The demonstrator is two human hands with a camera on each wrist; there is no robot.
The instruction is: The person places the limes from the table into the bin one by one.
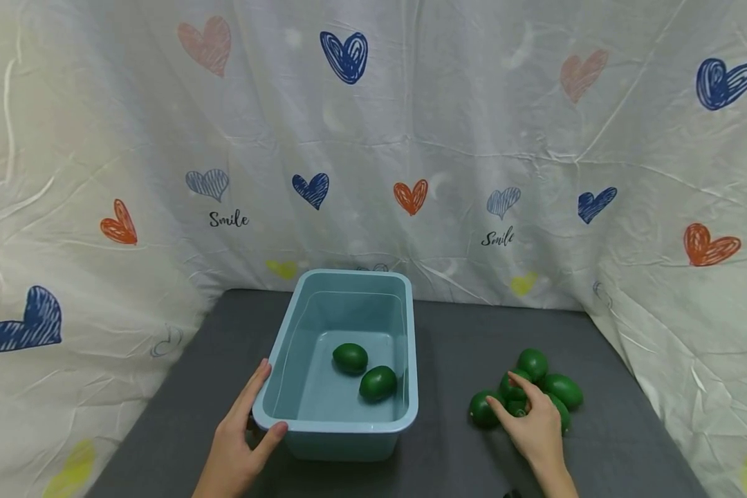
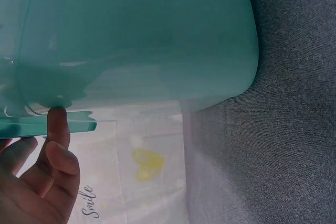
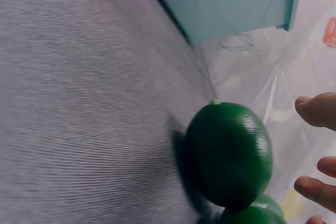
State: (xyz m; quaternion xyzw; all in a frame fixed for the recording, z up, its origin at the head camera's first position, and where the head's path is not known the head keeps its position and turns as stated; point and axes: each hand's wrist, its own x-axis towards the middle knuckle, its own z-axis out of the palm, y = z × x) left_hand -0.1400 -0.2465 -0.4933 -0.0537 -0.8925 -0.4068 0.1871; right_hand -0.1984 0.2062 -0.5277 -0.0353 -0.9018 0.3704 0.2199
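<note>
A light blue plastic bin (image 1: 335, 443) has two green limes lying on its floor, one lime (image 1: 351, 358) behind the other lime (image 1: 377, 384). My left hand (image 1: 239, 432) grips the bin's near left corner, thumb at the front rim and fingers along the left side. In the left wrist view, fingertips (image 2: 59, 121) touch the wall by the rim. To the bin's right, my right hand (image 1: 533, 425) hovers over a cluster of limes, thumb and index finger spread apart with nothing between them. The nearest lime (image 3: 229, 154) stands below the fingers in the right wrist view.
The limes sit bunched on a dark grey cloth-covered table (image 1: 445, 360), among them a lime (image 1: 563, 391) at the right and a lime (image 1: 532, 364) at the back. A white curtain (image 1: 454, 111) printed with hearts hangs behind and at both sides.
</note>
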